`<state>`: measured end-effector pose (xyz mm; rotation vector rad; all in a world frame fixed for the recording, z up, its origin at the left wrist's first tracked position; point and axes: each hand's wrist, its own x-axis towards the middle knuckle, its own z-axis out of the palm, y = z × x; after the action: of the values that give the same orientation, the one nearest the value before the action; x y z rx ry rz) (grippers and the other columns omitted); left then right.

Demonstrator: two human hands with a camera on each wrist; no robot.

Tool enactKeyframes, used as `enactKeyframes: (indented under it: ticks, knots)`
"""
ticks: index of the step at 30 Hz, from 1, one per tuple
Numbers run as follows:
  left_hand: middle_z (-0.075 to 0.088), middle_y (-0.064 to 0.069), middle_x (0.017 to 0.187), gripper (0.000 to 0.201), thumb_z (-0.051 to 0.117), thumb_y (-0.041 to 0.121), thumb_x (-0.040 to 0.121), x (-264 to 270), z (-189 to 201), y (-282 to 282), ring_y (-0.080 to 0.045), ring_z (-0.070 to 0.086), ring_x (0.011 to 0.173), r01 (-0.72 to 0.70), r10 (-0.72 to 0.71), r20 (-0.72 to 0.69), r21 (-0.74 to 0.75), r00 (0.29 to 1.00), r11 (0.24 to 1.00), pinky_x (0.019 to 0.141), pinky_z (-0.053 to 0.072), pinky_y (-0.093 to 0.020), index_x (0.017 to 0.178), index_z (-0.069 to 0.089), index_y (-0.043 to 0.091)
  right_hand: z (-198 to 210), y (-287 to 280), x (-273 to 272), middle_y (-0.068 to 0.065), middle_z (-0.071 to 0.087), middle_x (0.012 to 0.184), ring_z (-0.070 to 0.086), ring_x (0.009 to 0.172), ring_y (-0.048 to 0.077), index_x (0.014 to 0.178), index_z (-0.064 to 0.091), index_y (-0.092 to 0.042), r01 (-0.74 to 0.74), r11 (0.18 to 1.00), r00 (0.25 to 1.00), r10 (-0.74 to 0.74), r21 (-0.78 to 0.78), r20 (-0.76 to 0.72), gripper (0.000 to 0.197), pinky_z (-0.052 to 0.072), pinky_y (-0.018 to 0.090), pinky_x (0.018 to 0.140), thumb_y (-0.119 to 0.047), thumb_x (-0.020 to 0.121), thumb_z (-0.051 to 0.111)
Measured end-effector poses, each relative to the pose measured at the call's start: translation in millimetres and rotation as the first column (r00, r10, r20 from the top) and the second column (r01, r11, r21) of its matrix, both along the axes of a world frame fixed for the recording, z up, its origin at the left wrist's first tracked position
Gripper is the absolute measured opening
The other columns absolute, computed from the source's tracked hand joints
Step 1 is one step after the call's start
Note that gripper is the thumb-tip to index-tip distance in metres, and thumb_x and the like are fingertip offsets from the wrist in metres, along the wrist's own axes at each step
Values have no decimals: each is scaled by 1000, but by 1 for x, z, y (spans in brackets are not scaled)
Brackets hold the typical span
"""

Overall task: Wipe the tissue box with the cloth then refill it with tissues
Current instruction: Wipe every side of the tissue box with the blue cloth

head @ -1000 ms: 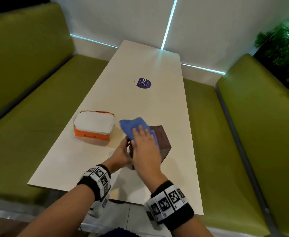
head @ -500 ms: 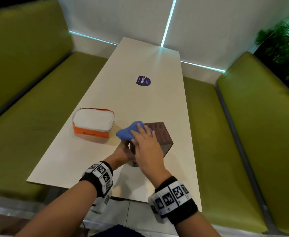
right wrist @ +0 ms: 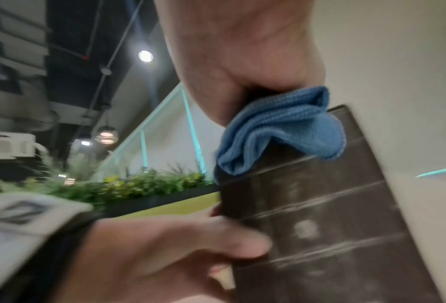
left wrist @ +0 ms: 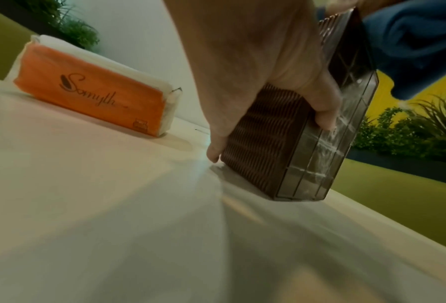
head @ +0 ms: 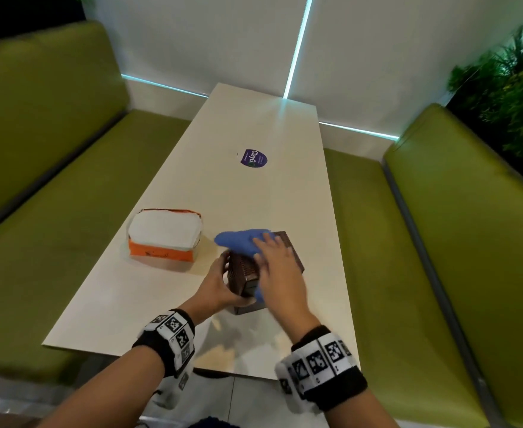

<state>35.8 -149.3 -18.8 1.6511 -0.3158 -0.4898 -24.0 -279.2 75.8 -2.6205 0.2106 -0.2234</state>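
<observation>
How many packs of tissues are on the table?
1. The orange tissue pack lies on the table, to the left of the brown tissue box and apart from it. No other shows in view.

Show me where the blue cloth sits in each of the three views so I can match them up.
Head: blue cloth at centre, under the right hand, on the tissue box.
Left wrist: top right corner, right of the box.
Right wrist: centre right, bunched below the palm.
Shared landmark: the brown ribbed tissue box, gripped by the left hand.
</observation>
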Motion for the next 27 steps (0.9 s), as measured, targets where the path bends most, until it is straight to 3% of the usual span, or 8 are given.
enactKeyframes:
  ticks: [4, 6, 8, 10, 14, 19, 23, 27]
  knots:
    - [42, 11, 141, 116, 93, 13, 52, -1, 7, 3, 0, 44, 126, 41, -41, 3, -9, 999, 999, 103, 39, -32, 146, 28, 31, -3, -67, 0, 13, 60, 129, 54, 120, 30, 129, 56, -12, 372, 815, 927, -353, 444, -129, 35, 42, 32, 96, -28, 101, 44]
    - [45, 18, 136, 109, 92, 7, 56, -2, 10, 9, 1, 45, 124, 59, -63, -63, -59, 996, 996, 102, 38, -30, 142, 31, 36, -10, -91, -13, 19, 63, 98, 59, 89, 34, 114, 59, -7, 401, 522, 910, -319, 753, -264, 35, 49, 31, 70, -36, 96, 50]
    - [49, 14, 135, 106, 95, 14, 52, -3, 14, 19, -10, 50, 125, 44, -59, -140, -107, 988, 993, 104, 42, -37, 138, 36, 35, -15, -103, -29, 11, 64, 105, 63, 85, 29, 124, 53, -18, 339, 156, 921, -257, 928, -294, 30, 54, 30, 62, -30, 97, 46]
    - [53, 6, 136, 104, 96, 21, 49, -2, 18, 27, -19, 56, 122, 13, -46, -195, -170, 980, 985, 103, 47, -44, 136, 41, 32, -17, -102, -49, 4, 60, 111, 62, 88, 23, 128, 46, -32, 290, 21, 937, -211, 957, -279, 30, 57, 34, 62, -22, 100, 43]
    - [59, -8, 134, 102, 97, 29, 46, -5, 27, 29, -24, 64, 116, -54, -58, -309, -343, 949, 938, 91, 55, -39, 135, 47, 20, -28, -83, -68, 13, 65, 122, 65, 99, 28, 125, 57, -19, 322, 62, 946, -48, 945, -320, 36, 54, 43, 80, -35, 93, 56]
    - [62, -18, 129, 94, 93, 36, 55, -15, 44, 17, -33, 60, 120, 28, -168, -305, -414, 937, 910, 88, 55, -37, 134, 49, 9, -33, -56, -64, 11, 74, 106, 73, 93, 22, 118, 59, -7, 219, 9, 975, 48, 976, -219, 94, 59, 30, 73, -45, 40, 94]
    - [64, -17, 127, 83, 88, 29, 64, -21, 58, 11, -32, 60, 121, 146, -269, -281, -391, 921, 909, 93, 54, -35, 134, 49, 7, -28, -55, -58, 18, 70, 115, 70, 100, 29, 122, 58, -6, 144, -11, 986, 87, 990, -142, 90, 59, 35, 77, -28, 44, 97]
    - [53, -1, 140, 112, 95, 32, 53, -6, 61, 30, -23, 50, 131, 173, -290, -281, -376, 915, 910, 108, 42, -42, 146, 32, 27, -22, -75, -57, 17, 71, 112, 70, 100, 29, 120, 61, -7, 98, 186, 990, 86, 978, -115, 68, 57, 33, 78, -19, 58, 87]
